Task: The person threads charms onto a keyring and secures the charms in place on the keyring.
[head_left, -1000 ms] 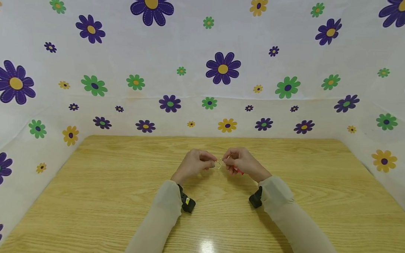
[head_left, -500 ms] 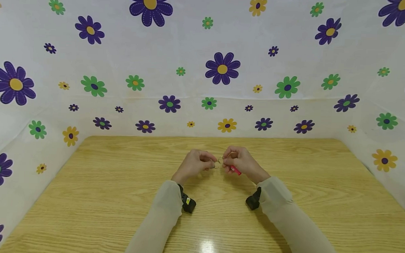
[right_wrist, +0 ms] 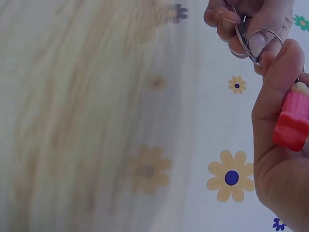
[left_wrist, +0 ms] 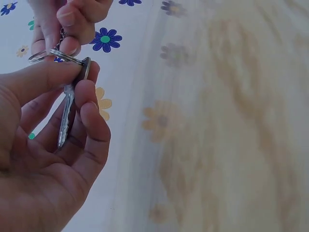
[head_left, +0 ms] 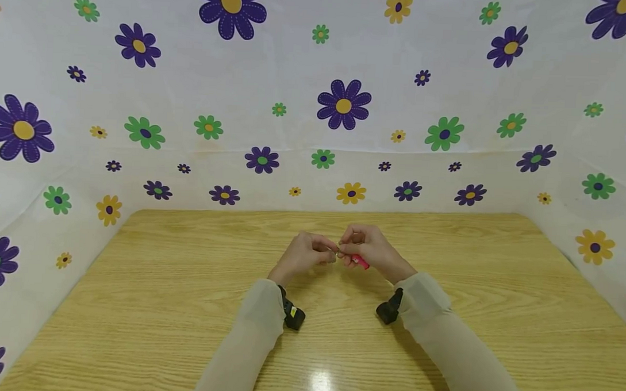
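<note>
Above the wooden table, my left hand [head_left: 306, 254] and right hand [head_left: 370, 249] meet with fingertips almost together. In the left wrist view, the left thumb and fingers pinch a silver key [left_wrist: 67, 113] by its head, the blade pointing down across the palm. A metal key ring [left_wrist: 67, 57] passes through the key's head. The right thumb and fingers hold the ring's other side, seen in the right wrist view as a thin loop [right_wrist: 266, 32]. From it, by a short chain [left_wrist: 61, 38], a pink and red charm [right_wrist: 293, 116] hangs against the right palm.
The wooden table [head_left: 185, 306] spreads beneath both forearms. A white cloth with printed flowers [head_left: 276, 56] stands behind it and along both sides. Each wrist carries a small black camera, the left one [head_left: 294, 317] and the right one [head_left: 388, 312].
My right hand has shifted slightly left, closing the gap to the left hand. The ring between them is now mostly covered by fingers. The pink charm shows more below the right hand than a second ago.
</note>
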Action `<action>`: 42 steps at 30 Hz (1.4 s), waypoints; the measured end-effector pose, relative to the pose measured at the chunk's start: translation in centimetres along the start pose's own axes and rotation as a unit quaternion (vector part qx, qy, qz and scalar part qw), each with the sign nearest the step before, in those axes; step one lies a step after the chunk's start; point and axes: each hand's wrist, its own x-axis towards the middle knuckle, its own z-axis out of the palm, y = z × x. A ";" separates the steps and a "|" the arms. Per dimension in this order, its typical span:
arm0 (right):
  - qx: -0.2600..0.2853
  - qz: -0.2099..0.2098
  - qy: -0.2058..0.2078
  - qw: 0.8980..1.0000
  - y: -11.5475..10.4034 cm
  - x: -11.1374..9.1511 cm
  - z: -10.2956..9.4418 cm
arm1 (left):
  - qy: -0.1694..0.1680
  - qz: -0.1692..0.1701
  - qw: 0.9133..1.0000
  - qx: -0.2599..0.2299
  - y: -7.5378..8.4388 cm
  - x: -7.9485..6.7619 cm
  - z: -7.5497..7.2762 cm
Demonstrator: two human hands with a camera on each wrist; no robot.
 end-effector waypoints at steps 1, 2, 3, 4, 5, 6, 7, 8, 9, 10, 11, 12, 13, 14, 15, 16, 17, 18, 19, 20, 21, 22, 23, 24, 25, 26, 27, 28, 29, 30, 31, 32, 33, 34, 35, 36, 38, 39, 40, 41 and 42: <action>-0.003 0.002 -0.004 1.000 -0.1 0.0 -0.1 | -0.002 0.002 1.000 -0.001 0.0 0.0 0.0; -0.008 0.003 -0.008 1.000 -0.1 0.0 -0.2 | -0.003 0.002 1.000 -0.005 0.0 -0.1 0.0; -0.011 0.006 -0.012 1.000 -0.1 0.0 -0.4 | -0.004 0.000 1.000 -0.008 0.0 -0.1 -0.1; -0.015 0.011 -0.015 1.000 -0.1 0.0 -0.7 | -0.003 -0.002 1.000 -0.012 -0.1 -0.2 -0.2; -0.020 0.018 -0.017 0.999 -0.2 -0.1 -1.0 | -0.003 -0.006 1.000 -0.019 -0.1 -0.2 -0.3; -0.024 0.024 -0.020 0.999 -0.1 -0.1 -1.3 | -0.003 -0.009 1.000 -0.024 -0.1 -0.3 -0.4; -0.030 0.029 -0.024 0.999 -0.1 -0.1 -1.6 | -0.003 -0.012 0.999 -0.031 -0.2 -0.3 -0.5; -0.034 0.032 -0.030 0.998 0.0 -0.1 -1.8 | -0.004 -0.015 0.999 -0.038 -0.2 -0.3 -0.7; -0.037 0.036 -0.036 0.998 0.0 -0.1 -2.1 | -0.006 -0.018 0.999 -0.046 -0.2 -0.3 -0.8; -0.038 0.039 -0.043 0.998 0.1 -0.1 -2.3 | -0.008 -0.018 0.998 -0.052 -0.2 -0.2 -0.9; -0.041 0.041 -0.050 0.997 0.1 -0.2 -2.5 | -0.010 -0.019 0.998 -0.058 -0.2 -0.2 -1.0; -0.043 0.041 -0.059 0.996 0.2 -0.2 -2.7 | -0.012 -0.020 0.998 -0.063 -0.2 -0.2 -1.1; -0.044 0.043 -0.067 0.996 0.2 -0.2 -2.8 | -0.015 -0.020 0.997 -0.069 -0.2 -0.2 -1.2; -0.045 0.046 -0.073 0.995 0.2 -0.3 -2.9 | -0.016 -0.021 0.997 -0.073 -0.2 -0.3 -1.3; -0.046 0.048 -0.080 0.995 0.3 -0.3 -3.0 | -0.018 -0.023 0.997 -0.077 -0.1 -0.3 -1.4; -0.047 0.050 -0.086 0.994 0.3 -0.3 -3.0 | -0.022 -0.025 0.996 -0.082 -0.1 -0.3 -1.5; -0.048 0.053 -0.091 0.993 0.2 -0.3 -3.1 | -0.026 -0.028 0.995 -0.089 -0.1 -0.3 -1.6; -0.048 0.054 -0.096 0.993 0.3 -0.3 -3.2 | -0.031 -0.030 0.994 -0.096 -0.1 -0.3 -1.6; -0.048 0.056 -0.100 0.992 0.3 -0.3 -3.3 | -0.036 -0.032 0.993 -0.103 -0.1 -0.3 -1.7; -0.047 0.058 -0.103 0.992 0.3 -0.2 -3.4 | -0.043 -0.035 0.992 -0.112 -0.1 -0.3 -1.8; -0.046 0.058 -0.106 0.992 0.4 -0.2 -3.5 | -0.050 -0.038 0.991 -0.118 -0.2 -0.3 -1.9; -0.044 0.059 -0.109 0.991 0.4 -0.1 -3.6 | -0.057 -0.040 0.990 -0.125 -0.3 -0.3 -2.0; -0.043 0.059 -0.111 0.991 0.5 -0.1 -3.8 | -0.063 -0.042 0.988 -0.131 -0.3 -0.3 -2.1; -0.041 0.058 -0.113 0.991 0.5 0.0 -3.9 | -0.068 -0.044 0.988 -0.135 -0.3 -0.3 -2.2; -0.038 0.060 -0.114 0.991 0.6 0.0 -4.1 | -0.072 -0.047 0.987 -0.139 -0.3 -0.3 -2.3; -0.034 0.061 -0.115 0.991 0.7 0.1 -4.2 | -0.076 -0.049 0.986 -0.141 -0.3 -0.3 -2.4; -0.027 0.065 -0.114 0.991 0.8 0.1 -4.4 | -0.079 -0.051 0.986 -0.141 -0.3 -0.3 -2.5; -0.022 0.070 -0.112 0.991 0.8 0.1 -4.5 | -0.081 -0.053 0.985 -0.141 -0.3 -0.4 -2.6; -0.014 0.076 -0.110 0.991 0.9 0.1 -4.6 | -0.084 -0.056 0.985 -0.141 -0.2 -0.4 -2.7; -0.007 0.080 -0.109 0.991 0.9 0.2 -4.8 | -0.087 -0.058 0.985 -0.140 -0.2 -0.4 -2.8; 0.000 0.083 -0.108 0.991 1.0 0.1 -4.9 | -0.089 -0.061 0.984 -0.141 -0.2 -0.5 -2.8; 0.008 0.086 -0.108 0.990 1.0 0.1 -5.0 | -0.092 -0.065 0.984 -0.141 -0.1 -0.5 -2.9; 0.015 0.087 -0.107 0.990 1.0 0.1 -5.1 | -0.094 -0.070 0.983 -0.142 -0.1 -0.5 -3.0; 0.022 0.087 -0.108 0.990 1.1 0.0 -5.3 | -0.098 -0.073 0.982 -0.142 -0.1 -0.5 -3.0; 0.029 0.086 -0.110 0.990 1.2 0.0 -5.4 | -0.101 -0.077 0.981 -0.144 -0.2 -0.5 -3.1; 0.036 0.085 -0.111 0.990 1.2 0.0 -5.5 | -0.105 -0.078 0.981 -0.146 -0.2 -0.5 -3.1; 0.051 0.083 -0.113 0.989 1.4 -0.1 -5.7 | -0.111 -0.080 0.980 -0.148 -0.3 -0.4 -3.3; 0.057 0.081 -0.113 0.989 1.5 -0.1 -5.8 | -0.114 -0.079 0.979 -0.151 -0.4 -0.4 -3.3; 0.064 0.081 -0.113 0.988 1.5 -0.1 -5.9 | -0.116 -0.077 0.978 -0.154 -0.4 -0.4 -3.4; 0.068 0.081 -0.111 0.988 1.6 -0.2 -6.0 | -0.119 -0.075 0.977 -0.158 -0.5 -0.4 -3.4; 0.071 0.081 -0.108 0.988 1.7 -0.2 -6.1 | -0.119 -0.074 0.977 -0.162 -0.6 -0.3 -3.5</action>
